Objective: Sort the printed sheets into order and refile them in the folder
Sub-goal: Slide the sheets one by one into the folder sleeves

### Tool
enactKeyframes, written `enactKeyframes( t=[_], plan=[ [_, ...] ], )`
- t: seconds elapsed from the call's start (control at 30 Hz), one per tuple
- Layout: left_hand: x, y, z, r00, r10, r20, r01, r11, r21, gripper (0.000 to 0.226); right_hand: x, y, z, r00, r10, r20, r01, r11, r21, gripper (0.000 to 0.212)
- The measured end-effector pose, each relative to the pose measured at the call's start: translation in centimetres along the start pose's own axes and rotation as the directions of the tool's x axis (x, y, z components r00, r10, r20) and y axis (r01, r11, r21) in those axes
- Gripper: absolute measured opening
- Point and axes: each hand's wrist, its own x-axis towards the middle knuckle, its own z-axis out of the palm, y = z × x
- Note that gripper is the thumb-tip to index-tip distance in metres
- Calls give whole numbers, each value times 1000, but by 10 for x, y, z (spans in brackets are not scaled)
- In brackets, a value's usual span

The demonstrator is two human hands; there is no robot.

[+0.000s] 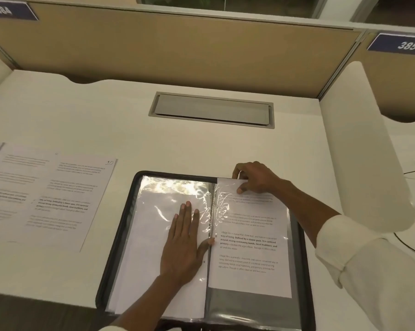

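Loose printed sheets point(51, 199), one marked 10, lie on the tabletop point(201, 149), the stack cut off at the left edge. The left hand point(185, 244) presses flat, fingers spread, on the open folder point(120, 235). The right hand point(254, 177) pinches a sheet point(249, 249) half-slid into a glare-streaked sleeve, its upper text unreadable.

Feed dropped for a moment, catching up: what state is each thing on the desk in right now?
folder: open flat on desk
sheet: partly inside right sleeve, top edge sticking out
right hand: pinching sheet's top edge
left hand: flat on left page
loose sheets: unfiled, left of folder
desk hatch: closed
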Motion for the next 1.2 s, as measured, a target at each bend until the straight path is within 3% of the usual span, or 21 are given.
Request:
enactKeyframes(
  t=[0.2,0.4,0.53,0.7,0.83,1.03,1.2],
  plan=[
    [6,-7,-3,998,56,22,-57,997,51,88,1,-2,-1,993,-19,119,20,1000,-5,15],
    [6,-10,-1,999,49,3,-49,998,50,88,-6,-4,10,997,17,70,-16,1000,-22,53],
    [5,-8,-2,999,37,5,-37,998,50,86,-6,-6,15,1000,-5,31,5,1000,-3,43],
    [5,-7,-1,1000,24,20,-25,997,73,85,-6,-6,9,984,-13,178,3,998,59,22],
    [6,-7,-1,999,16,28,-18,997,73,86,-5,-5,2,961,9,276,-73,972,222,25],
    [6,-7,-1,1000,12,21,-14,996,90,86,-1,-10,-3,939,58,339,-142,963,228,27],
    [5,-5,-2,999,13,30,-16,995,102,85,0,-10,-1,932,-4,361,-93,964,249,22]
  ],
)
